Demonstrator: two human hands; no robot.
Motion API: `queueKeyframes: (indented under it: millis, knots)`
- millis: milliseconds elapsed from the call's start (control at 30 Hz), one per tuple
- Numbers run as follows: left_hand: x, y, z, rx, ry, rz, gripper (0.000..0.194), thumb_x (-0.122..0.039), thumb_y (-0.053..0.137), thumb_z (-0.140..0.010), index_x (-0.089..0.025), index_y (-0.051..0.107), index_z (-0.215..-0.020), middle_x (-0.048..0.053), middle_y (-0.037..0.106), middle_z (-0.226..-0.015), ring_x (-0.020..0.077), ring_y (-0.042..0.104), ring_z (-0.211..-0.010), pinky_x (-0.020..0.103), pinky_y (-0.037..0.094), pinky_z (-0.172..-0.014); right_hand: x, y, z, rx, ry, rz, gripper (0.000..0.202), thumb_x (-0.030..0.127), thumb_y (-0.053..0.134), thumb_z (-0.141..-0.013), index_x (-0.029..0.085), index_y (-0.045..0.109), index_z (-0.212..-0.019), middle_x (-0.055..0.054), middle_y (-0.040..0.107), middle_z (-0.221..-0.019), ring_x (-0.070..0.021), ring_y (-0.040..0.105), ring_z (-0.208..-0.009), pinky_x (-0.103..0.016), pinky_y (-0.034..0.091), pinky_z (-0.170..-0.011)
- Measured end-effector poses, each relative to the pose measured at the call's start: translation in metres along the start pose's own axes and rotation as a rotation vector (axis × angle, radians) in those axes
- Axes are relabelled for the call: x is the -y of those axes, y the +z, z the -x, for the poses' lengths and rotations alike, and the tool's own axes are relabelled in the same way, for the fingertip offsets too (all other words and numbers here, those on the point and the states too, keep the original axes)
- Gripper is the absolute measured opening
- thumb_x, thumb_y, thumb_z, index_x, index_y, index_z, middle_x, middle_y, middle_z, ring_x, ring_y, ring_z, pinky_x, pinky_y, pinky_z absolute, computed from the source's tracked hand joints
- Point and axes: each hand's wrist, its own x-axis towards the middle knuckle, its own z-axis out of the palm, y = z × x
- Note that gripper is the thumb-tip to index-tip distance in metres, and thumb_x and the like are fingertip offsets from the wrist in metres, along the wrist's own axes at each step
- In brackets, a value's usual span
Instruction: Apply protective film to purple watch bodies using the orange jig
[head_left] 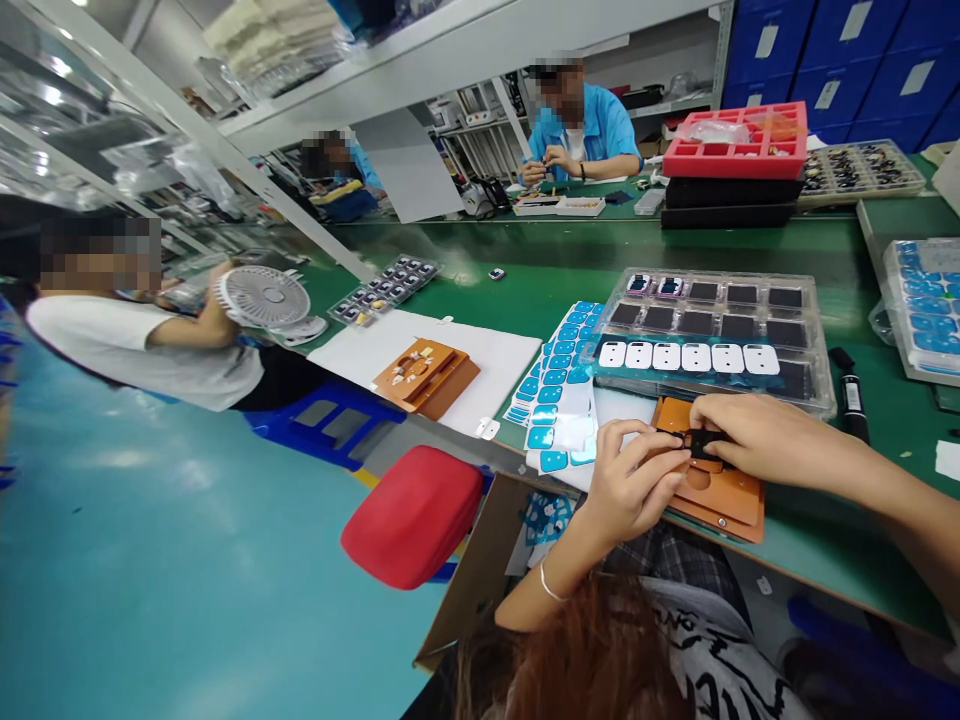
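An orange fixture block lies near the bench's front edge, with a small black part on it. My left hand reaches over the block's left side, fingers bent and gathered at the black part's left end. From the right, my right hand pinches the same black part with thumb and fingers. Behind the block stands a clear compartment tray with dark rectangles and a strip of white pieces. Sheets of blue stickers are fanned out left of the tray.
Another orange block sits on white sheeting. A black pen-like tool lies right of the tray. Red stool and open cardboard box stand below the bench edge. Several people sit nearby; a small fan is at left.
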Motion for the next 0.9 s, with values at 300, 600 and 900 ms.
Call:
queueKeyframes:
  millis: [300, 600, 900]
  knots:
    - [0.0, 0.0, 0.0, 0.011, 0.011, -0.012, 0.018, -0.021, 0.054, -0.094, -0.018, 0.07, -0.103, 0.008, 0.073, -0.104, 0.0225, 0.053, -0.104, 0.04, 0.047, -0.091, 0.007, 0.0, 0.001, -0.046, 0.072, 0.201, 0.03, 0.026, 0.043, -0.098, 0.02, 0.072, -0.091, -0.008, 0.068, -0.097, -0.024, 0.068, -0.083, -0.033, 0.046, -0.061]
    - [0.001, -0.002, -0.002, 0.076, 0.085, -0.045, 0.019, -0.025, 0.056, -0.095, -0.018, 0.069, -0.106, 0.007, 0.074, -0.111, 0.0239, 0.054, -0.106, 0.041, 0.045, -0.092, 0.014, -0.004, 0.002, -0.036, 0.14, 0.218, 0.022, 0.029, 0.054, -0.094, 0.024, 0.075, -0.091, -0.009, 0.066, -0.095, -0.0265, 0.069, -0.078, -0.031, 0.04, -0.053]
    - [0.006, 0.0, -0.008, 0.316, 0.138, -0.046, 0.051, -0.062, 0.058, -0.09, -0.019, 0.066, -0.118, 0.007, 0.074, -0.105, 0.0258, 0.055, -0.112, 0.043, 0.037, -0.096, -0.001, 0.0, 0.002, -0.219, 0.068, 0.124, 0.018, 0.027, 0.054, -0.09, 0.025, 0.071, -0.083, -0.003, 0.071, -0.081, -0.0184, 0.063, -0.069, -0.026, 0.031, -0.051]
